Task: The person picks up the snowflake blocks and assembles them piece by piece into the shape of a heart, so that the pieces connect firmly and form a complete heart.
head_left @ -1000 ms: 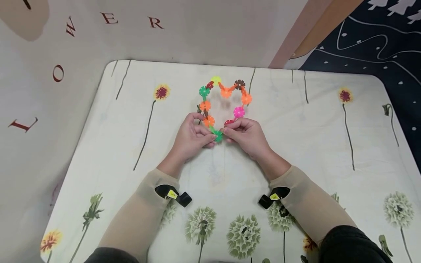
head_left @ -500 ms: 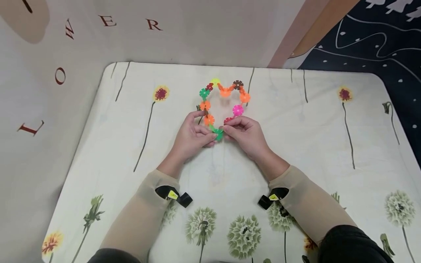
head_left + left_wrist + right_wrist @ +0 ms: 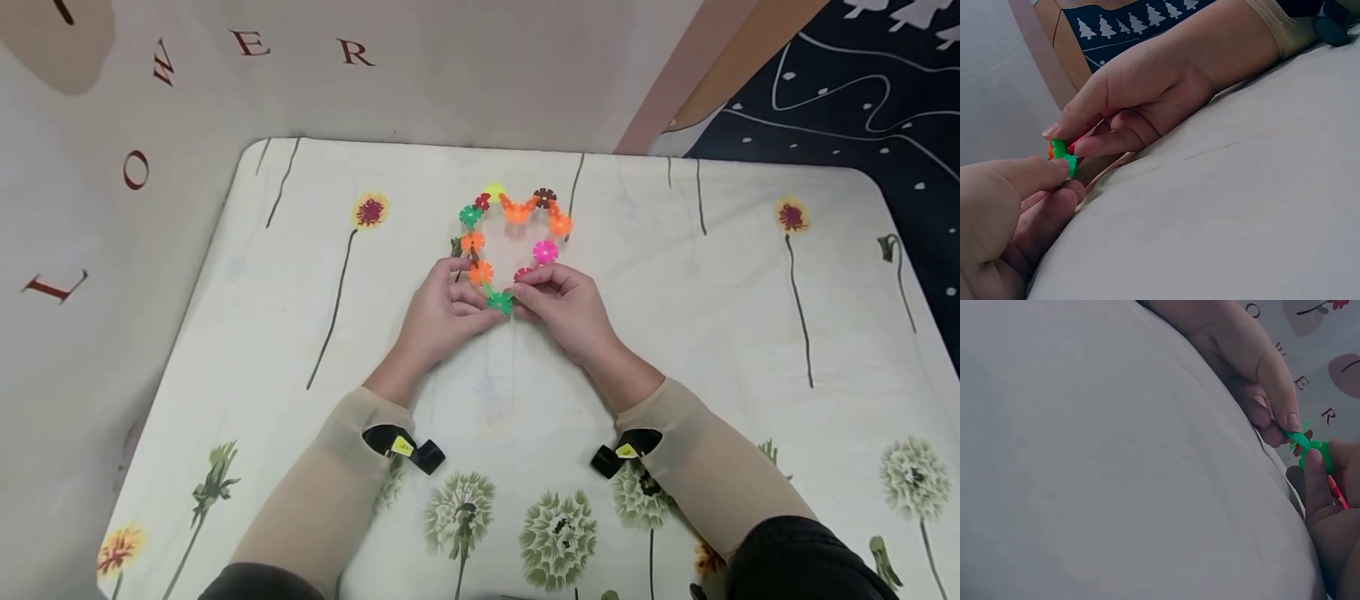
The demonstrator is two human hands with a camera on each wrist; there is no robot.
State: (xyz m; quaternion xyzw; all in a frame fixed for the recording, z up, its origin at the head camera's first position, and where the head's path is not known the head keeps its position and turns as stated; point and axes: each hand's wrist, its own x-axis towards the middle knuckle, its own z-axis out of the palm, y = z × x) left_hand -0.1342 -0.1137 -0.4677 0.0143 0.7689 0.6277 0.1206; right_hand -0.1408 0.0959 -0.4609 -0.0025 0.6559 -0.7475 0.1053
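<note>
Notched plastic linking discs form a heart-like outline (image 3: 517, 214) on the table, in orange, green, yellow, brown, pink and red. At its near point my left hand (image 3: 442, 317) pinches a green disc (image 3: 500, 302) between thumb and fingers, its forefinger reaching an orange disc (image 3: 481, 273). My right hand (image 3: 568, 312) meets it from the right. In the right wrist view its thumb and finger pinch a brighter green disc (image 3: 1324, 461) against the left hand's darker green one (image 3: 1297, 439). A red disc (image 3: 522, 273) shows at the right fingertips, partly hidden by them.
The table is covered by a white cloth (image 3: 495, 400) printed with flowers. A pale wall panel (image 3: 480, 83) with letters rises behind it, and a dark patterned panel (image 3: 847, 92) stands at the far right. Black wrist cameras (image 3: 429, 457) sit on both sleeves.
My left thumb has slid to the lower edge of the green disc, and the near point of the outline has shifted slightly away from me. The right hand keeps its pinch.
</note>
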